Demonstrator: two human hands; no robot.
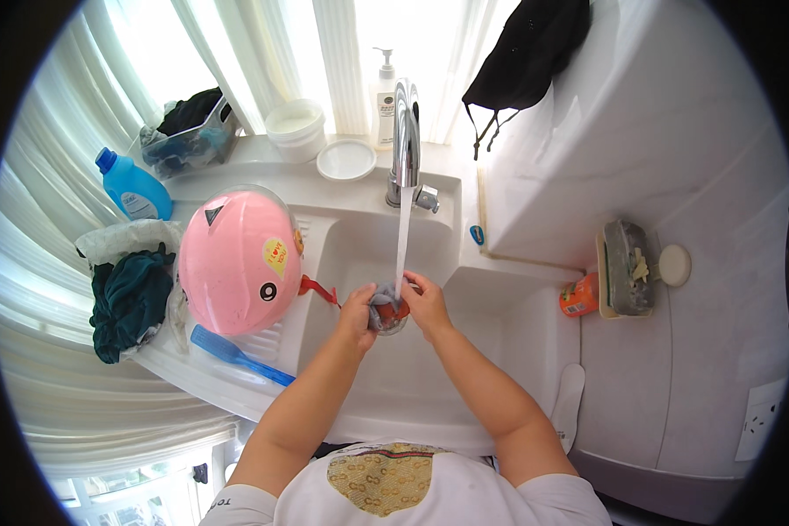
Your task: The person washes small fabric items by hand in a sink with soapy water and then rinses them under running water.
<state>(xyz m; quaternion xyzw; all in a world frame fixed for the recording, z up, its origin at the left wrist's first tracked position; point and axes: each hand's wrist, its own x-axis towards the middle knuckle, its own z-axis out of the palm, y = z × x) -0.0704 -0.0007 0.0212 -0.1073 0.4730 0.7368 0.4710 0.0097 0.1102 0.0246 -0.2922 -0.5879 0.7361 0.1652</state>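
Observation:
Both of my hands are over the white sink (473, 368), under a stream of water from the chrome faucet (406, 138). My left hand (358, 315) grips a small clear container (392, 327) with something reddish-orange in or behind it. My right hand (427, 306) closes around its other side. A wet grey cloth (382, 294) is bunched at the container's top, between my hands. Water falls onto the cloth and container. Just left of my hands, a red strap (317, 287) hangs from the pink helmet (237, 263) into the basin.
A blue brush (237, 352), dark green cloth (131, 296) and blue bottle (135, 187) lie or stand at left. Behind are a white tub (296, 131), its lid (346, 160) and a pump bottle (384, 105). An orange container (578, 296) and soap dish (624, 269) are at right.

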